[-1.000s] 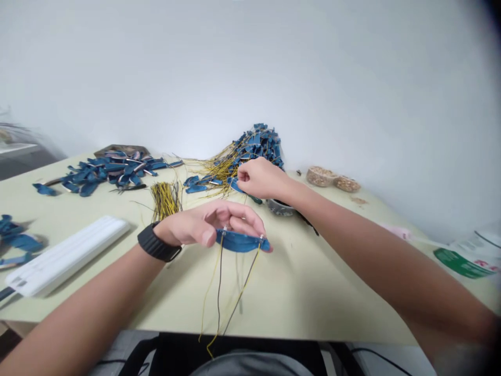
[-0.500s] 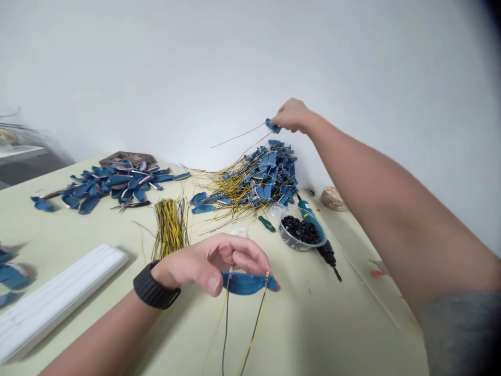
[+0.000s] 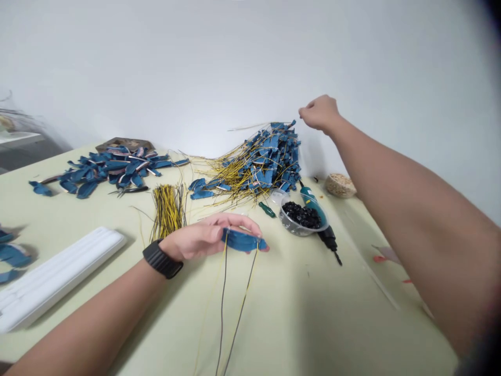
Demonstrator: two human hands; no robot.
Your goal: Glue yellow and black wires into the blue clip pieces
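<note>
Head: L hand (image 3: 203,237) w/ blue wired piece (image 3: 242,241)

1. There were two hands: left hand (image 3: 195,240) and right hand (image 3: 319,112).
2. One watch (image 3: 162,259) was on the left wrist.
3. One strip (image 3: 242,241) was there, with at least two wires (image 3: 223,292) hanging from it.
4. Blue pieces lay in three heaps: back heap (image 3: 270,154), left heap (image 3: 113,169), edge heap (image 3: 11,253).
5. There was one wire bundle (image 3: 168,209).
6. There was one white bar (image 3: 58,274).
7. Two bowls stood there: bead bowl (image 3: 291,228), tan bowl (image 3: 340,185).
8. Three tools lay there: driver (image 3: 313,206), green tool (image 3: 267,209), pliers (image 3: 127,191).
9. There was one brown tray (image 3: 125,142).
</note>
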